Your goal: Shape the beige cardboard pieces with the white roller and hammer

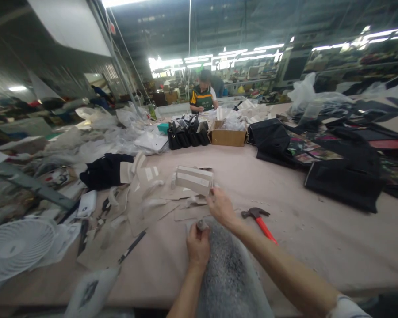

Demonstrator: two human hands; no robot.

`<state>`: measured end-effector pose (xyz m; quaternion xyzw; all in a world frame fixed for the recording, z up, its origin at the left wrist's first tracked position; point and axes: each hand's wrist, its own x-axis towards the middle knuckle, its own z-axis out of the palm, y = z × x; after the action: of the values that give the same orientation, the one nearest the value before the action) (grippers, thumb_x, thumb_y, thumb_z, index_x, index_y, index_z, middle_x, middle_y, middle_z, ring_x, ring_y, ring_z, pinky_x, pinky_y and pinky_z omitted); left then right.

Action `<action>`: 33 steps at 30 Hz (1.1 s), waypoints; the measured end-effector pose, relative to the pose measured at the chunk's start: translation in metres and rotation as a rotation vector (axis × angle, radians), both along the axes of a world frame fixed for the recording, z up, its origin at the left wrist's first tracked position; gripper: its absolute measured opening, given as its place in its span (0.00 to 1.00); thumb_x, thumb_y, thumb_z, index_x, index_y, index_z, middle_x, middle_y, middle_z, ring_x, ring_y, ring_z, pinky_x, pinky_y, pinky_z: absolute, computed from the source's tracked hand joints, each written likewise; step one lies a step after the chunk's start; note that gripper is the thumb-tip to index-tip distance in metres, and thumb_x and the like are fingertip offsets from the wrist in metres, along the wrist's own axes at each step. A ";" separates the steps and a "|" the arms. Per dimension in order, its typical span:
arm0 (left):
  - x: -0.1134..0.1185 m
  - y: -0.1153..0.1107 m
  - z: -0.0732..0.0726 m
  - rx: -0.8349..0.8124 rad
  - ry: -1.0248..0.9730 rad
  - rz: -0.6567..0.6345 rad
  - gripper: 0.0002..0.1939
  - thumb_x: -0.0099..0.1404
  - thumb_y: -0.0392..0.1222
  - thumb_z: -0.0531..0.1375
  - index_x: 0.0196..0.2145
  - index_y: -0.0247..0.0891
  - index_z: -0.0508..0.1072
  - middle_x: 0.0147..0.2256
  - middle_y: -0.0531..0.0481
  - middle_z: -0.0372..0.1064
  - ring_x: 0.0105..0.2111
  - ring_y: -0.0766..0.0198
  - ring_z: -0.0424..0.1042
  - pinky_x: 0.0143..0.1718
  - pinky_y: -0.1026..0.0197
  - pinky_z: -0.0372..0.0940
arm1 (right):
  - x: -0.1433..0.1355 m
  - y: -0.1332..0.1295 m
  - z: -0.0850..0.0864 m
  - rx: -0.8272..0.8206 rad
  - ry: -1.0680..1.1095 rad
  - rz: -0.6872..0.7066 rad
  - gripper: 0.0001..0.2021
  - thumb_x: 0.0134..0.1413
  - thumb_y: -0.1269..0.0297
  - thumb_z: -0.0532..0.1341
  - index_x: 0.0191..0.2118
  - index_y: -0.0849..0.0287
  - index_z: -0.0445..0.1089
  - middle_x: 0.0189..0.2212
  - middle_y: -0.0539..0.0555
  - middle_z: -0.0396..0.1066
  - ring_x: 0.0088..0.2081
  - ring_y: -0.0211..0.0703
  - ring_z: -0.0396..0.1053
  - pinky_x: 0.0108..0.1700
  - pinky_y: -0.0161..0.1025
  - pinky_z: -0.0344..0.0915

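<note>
My right hand (220, 205) reaches forward with its fingers closed at the near right corner of a grey-beige cardboard piece (194, 180) that carries white strips. The piece stands tilted above other flat cardboard pieces (189, 213). Closer to me, my left hand (198, 248) pinches a small pale, crumpled-looking bit (202, 225), too small to name. Below both hands lies a speckled grey slab (232, 269), rounded at its far end. A claw hammer (261, 222) with a red handle rests on the table to the right of my right forearm.
On the left are a white fan (16, 247), a white phone-like device (86, 204), a dark strip (132, 246) and cardboard scraps. Black bags (187, 131) and a cardboard box (228, 136) stand farther back. Black bag pieces (345, 176) cover the right side. A person (203, 95) is across the table.
</note>
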<state>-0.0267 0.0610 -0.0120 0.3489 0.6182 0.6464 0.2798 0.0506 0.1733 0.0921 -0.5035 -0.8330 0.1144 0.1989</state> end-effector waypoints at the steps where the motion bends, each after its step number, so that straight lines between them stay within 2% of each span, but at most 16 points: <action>1: 0.001 0.001 0.002 -0.012 -0.004 0.016 0.13 0.60 0.47 0.64 0.40 0.38 0.75 0.34 0.46 0.78 0.36 0.57 0.77 0.39 0.58 0.72 | 0.007 0.021 -0.003 -0.049 -0.019 -0.059 0.21 0.65 0.63 0.54 0.60 0.65 0.63 0.53 0.68 0.69 0.51 0.52 0.71 0.49 0.44 0.67; 4: 0.002 0.002 0.007 -0.045 0.005 0.035 0.13 0.59 0.47 0.64 0.40 0.37 0.75 0.32 0.47 0.77 0.34 0.57 0.77 0.38 0.58 0.72 | 0.017 0.067 -0.015 -0.191 -0.060 -0.118 0.31 0.60 0.61 0.61 0.65 0.69 0.57 0.55 0.72 0.69 0.50 0.56 0.72 0.48 0.43 0.67; 7: 0.003 0.001 0.011 -0.058 0.025 0.036 0.13 0.59 0.46 0.63 0.39 0.37 0.75 0.33 0.47 0.77 0.34 0.58 0.77 0.39 0.59 0.71 | 0.017 0.087 -0.022 -0.272 -0.067 -0.082 0.31 0.60 0.63 0.61 0.66 0.68 0.57 0.52 0.68 0.73 0.52 0.54 0.72 0.51 0.41 0.65; 9: 0.002 0.001 0.012 -0.060 0.027 0.042 0.13 0.59 0.46 0.63 0.40 0.37 0.75 0.33 0.47 0.77 0.34 0.58 0.77 0.39 0.59 0.71 | 0.016 0.094 -0.015 -0.282 -0.054 -0.079 0.28 0.65 0.64 0.56 0.67 0.68 0.55 0.51 0.68 0.73 0.52 0.55 0.72 0.53 0.43 0.64; 11: 0.001 0.001 0.012 -0.052 0.013 0.051 0.14 0.58 0.46 0.64 0.40 0.37 0.75 0.33 0.47 0.77 0.34 0.58 0.77 0.39 0.59 0.72 | 0.019 0.097 0.000 -0.266 -0.028 -0.086 0.28 0.67 0.65 0.52 0.69 0.68 0.53 0.52 0.69 0.72 0.54 0.56 0.71 0.55 0.45 0.63; 13: 0.000 0.002 0.012 -0.031 -0.021 0.060 0.14 0.57 0.46 0.65 0.40 0.37 0.75 0.33 0.47 0.77 0.34 0.58 0.77 0.39 0.58 0.72 | 0.027 0.089 0.017 -0.246 0.009 -0.075 0.27 0.67 0.65 0.52 0.68 0.69 0.55 0.54 0.69 0.71 0.55 0.56 0.70 0.56 0.46 0.62; 15: 0.000 0.002 0.012 -0.003 -0.070 0.086 0.15 0.57 0.47 0.66 0.39 0.36 0.75 0.33 0.46 0.78 0.34 0.58 0.78 0.40 0.58 0.72 | 0.038 0.063 0.027 -0.234 0.046 -0.055 0.25 0.66 0.64 0.52 0.65 0.70 0.60 0.55 0.70 0.71 0.56 0.56 0.70 0.58 0.45 0.62; 17: -0.001 0.001 0.012 0.021 -0.121 0.149 0.15 0.57 0.47 0.66 0.38 0.35 0.75 0.33 0.45 0.78 0.34 0.58 0.78 0.40 0.58 0.72 | 0.052 0.017 0.025 -0.230 0.077 -0.031 0.25 0.66 0.63 0.52 0.64 0.70 0.61 0.55 0.70 0.71 0.55 0.54 0.71 0.58 0.45 0.64; 19: -0.002 -0.003 0.012 0.030 -0.160 0.232 0.15 0.58 0.47 0.66 0.39 0.34 0.74 0.35 0.45 0.79 0.35 0.59 0.78 0.41 0.59 0.72 | 0.065 -0.042 0.008 -0.222 0.128 0.019 0.26 0.67 0.60 0.51 0.66 0.66 0.59 0.52 0.67 0.74 0.50 0.53 0.74 0.53 0.47 0.68; 21: -0.003 -0.009 0.013 0.029 -0.178 0.295 0.15 0.59 0.47 0.66 0.40 0.34 0.74 0.36 0.44 0.79 0.36 0.59 0.79 0.41 0.59 0.72 | 0.075 -0.098 -0.018 -0.208 0.165 0.120 0.27 0.68 0.60 0.49 0.67 0.67 0.56 0.46 0.67 0.76 0.44 0.54 0.76 0.47 0.50 0.72; 22: -0.003 -0.011 0.013 0.027 -0.180 0.307 0.16 0.60 0.47 0.66 0.41 0.34 0.74 0.37 0.43 0.80 0.36 0.59 0.79 0.41 0.59 0.72 | 0.079 -0.122 -0.032 -0.201 0.171 0.156 0.27 0.68 0.61 0.49 0.68 0.68 0.54 0.41 0.66 0.77 0.40 0.55 0.77 0.43 0.50 0.73; 24: -0.005 -0.014 0.014 0.029 -0.176 0.286 0.16 0.60 0.47 0.66 0.41 0.34 0.75 0.38 0.43 0.80 0.37 0.59 0.79 0.41 0.59 0.72 | 0.083 -0.155 -0.055 -0.172 0.199 0.197 0.27 0.68 0.64 0.47 0.68 0.69 0.53 0.40 0.66 0.77 0.40 0.55 0.77 0.41 0.50 0.74; 26: -0.008 -0.013 0.017 0.040 -0.161 0.206 0.16 0.59 0.47 0.67 0.41 0.34 0.75 0.37 0.43 0.80 0.37 0.59 0.79 0.42 0.59 0.71 | 0.084 -0.170 -0.071 -0.144 0.217 0.209 0.26 0.67 0.65 0.46 0.67 0.69 0.53 0.41 0.66 0.77 0.42 0.54 0.77 0.42 0.49 0.74; 29: -0.010 -0.005 0.026 0.043 -0.134 -0.005 0.15 0.59 0.47 0.68 0.39 0.34 0.76 0.37 0.44 0.80 0.36 0.60 0.78 0.41 0.60 0.70 | 0.083 -0.172 -0.082 -0.124 0.208 0.221 0.25 0.66 0.66 0.46 0.65 0.69 0.56 0.41 0.66 0.77 0.42 0.54 0.77 0.43 0.49 0.74; 33: -0.008 0.008 0.033 0.021 -0.111 -0.274 0.13 0.58 0.47 0.69 0.37 0.35 0.78 0.34 0.47 0.79 0.34 0.61 0.76 0.38 0.62 0.69 | 0.083 -0.168 -0.077 -0.185 0.194 0.234 0.24 0.65 0.65 0.46 0.63 0.70 0.59 0.41 0.66 0.77 0.41 0.54 0.76 0.43 0.50 0.73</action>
<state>-0.0346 0.0694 0.0214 0.3967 0.5415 0.6270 0.3953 0.1338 0.0048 0.0155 -0.4058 -0.8487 0.2611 0.2164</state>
